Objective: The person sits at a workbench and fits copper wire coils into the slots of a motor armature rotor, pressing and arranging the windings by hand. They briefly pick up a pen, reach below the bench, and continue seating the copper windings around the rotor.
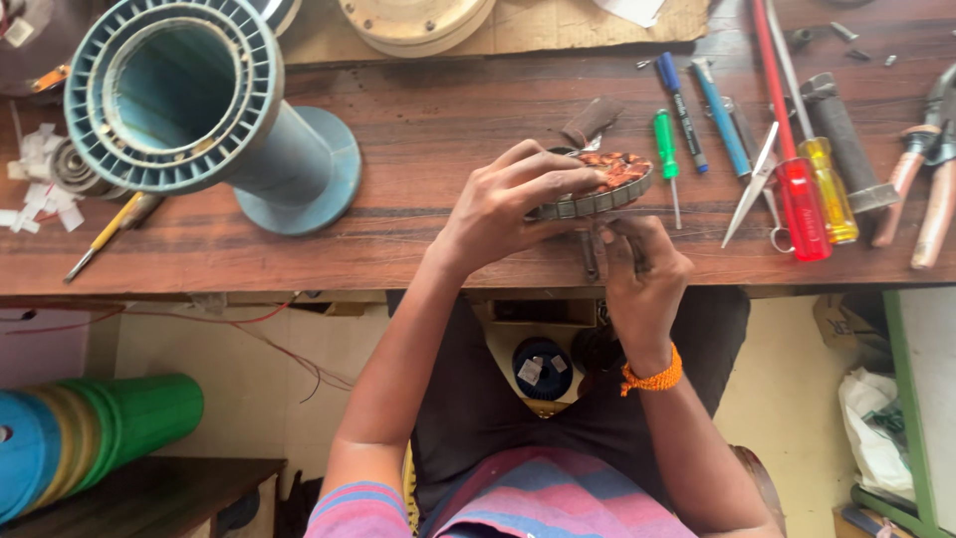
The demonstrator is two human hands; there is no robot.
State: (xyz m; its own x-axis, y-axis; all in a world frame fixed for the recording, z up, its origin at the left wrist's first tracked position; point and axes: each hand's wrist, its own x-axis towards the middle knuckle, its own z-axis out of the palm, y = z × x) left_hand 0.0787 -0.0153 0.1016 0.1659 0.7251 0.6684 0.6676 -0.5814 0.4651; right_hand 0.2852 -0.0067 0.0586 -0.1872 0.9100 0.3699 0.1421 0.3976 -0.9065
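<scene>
The round metal motor core, a ring with slotted sides and copper-coloured wire packed across its top, sits tilted near the front edge of the wooden bench. The left hand has its grip clenched around the ring's near rim, fingers curled over the 9 o'clock side. The right hand, at 6 o'clock from the core, is closed on a thin dark tool whose tip points up at the ring's underside; what kind of tool it is cannot be made out.

Judging by the wire, the top of the core already looks filled with windings, while the outer slots facing the camera look bare, so the work seems partly done; how much is left on the hidden side cannot be told.

At 3 o'clock from the core lie a green screwdriver, two blue screwdrivers, scissors, a red-handled screwdriver and a yellow-handled one, and further out, pliers. At 9 o'clock stands a big grey-blue plastic spool on its side. A yellow-handled tool lies near the bench's left edge.
</scene>
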